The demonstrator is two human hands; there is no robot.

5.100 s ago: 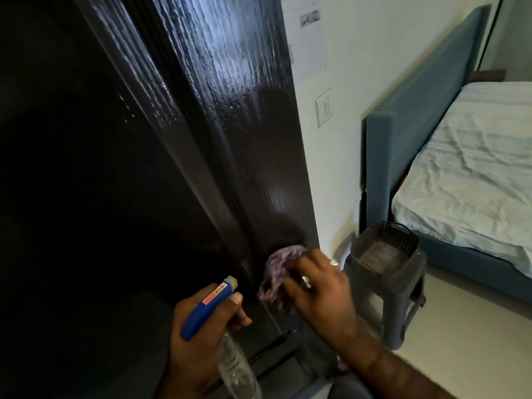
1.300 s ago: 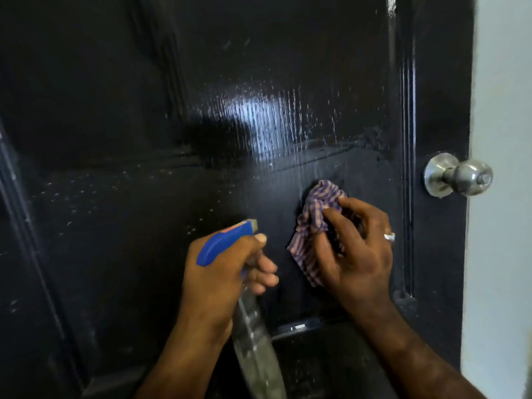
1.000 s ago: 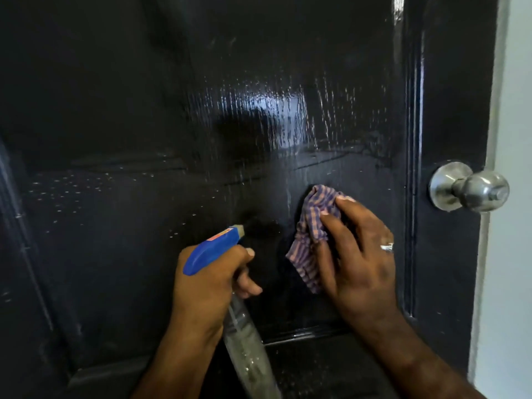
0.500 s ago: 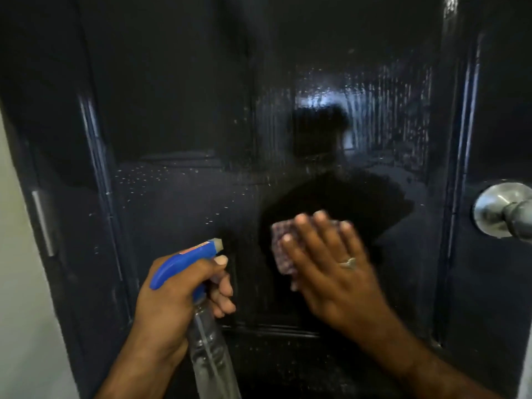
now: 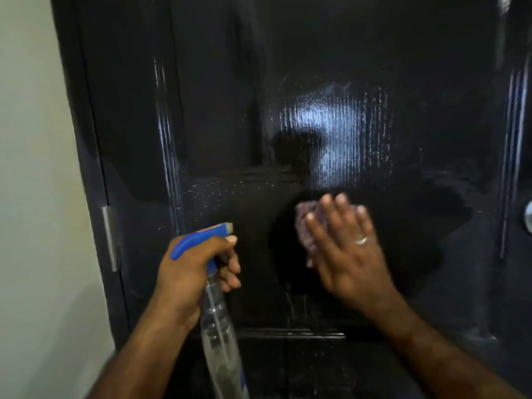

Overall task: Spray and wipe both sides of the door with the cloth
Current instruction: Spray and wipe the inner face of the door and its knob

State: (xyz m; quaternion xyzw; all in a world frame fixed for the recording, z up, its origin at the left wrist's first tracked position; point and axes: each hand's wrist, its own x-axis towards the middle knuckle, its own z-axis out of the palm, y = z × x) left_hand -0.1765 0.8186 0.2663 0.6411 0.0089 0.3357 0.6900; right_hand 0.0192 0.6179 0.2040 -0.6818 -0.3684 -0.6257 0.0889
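Cloth (image 5: 302, 226) further left (right hand (image 5: 344, 249) flat)

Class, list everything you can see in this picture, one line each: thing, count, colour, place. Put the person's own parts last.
door: one, glossy black, fills most of the view, with spray droplets and wet streaks.
hinge: one, silver, on the door's left edge.
wall: one, pale, left of the door.
door knob: one, silver, cut off at the right edge.
spray bottle: one, clear with a blue head, lower centre.
cloth: one, purple checked, flat against the door.
ring: one, silver, on a right-hand finger.
left hand: one, grips the spray bottle.
right hand: one, straight fingers press the cloth to the door.
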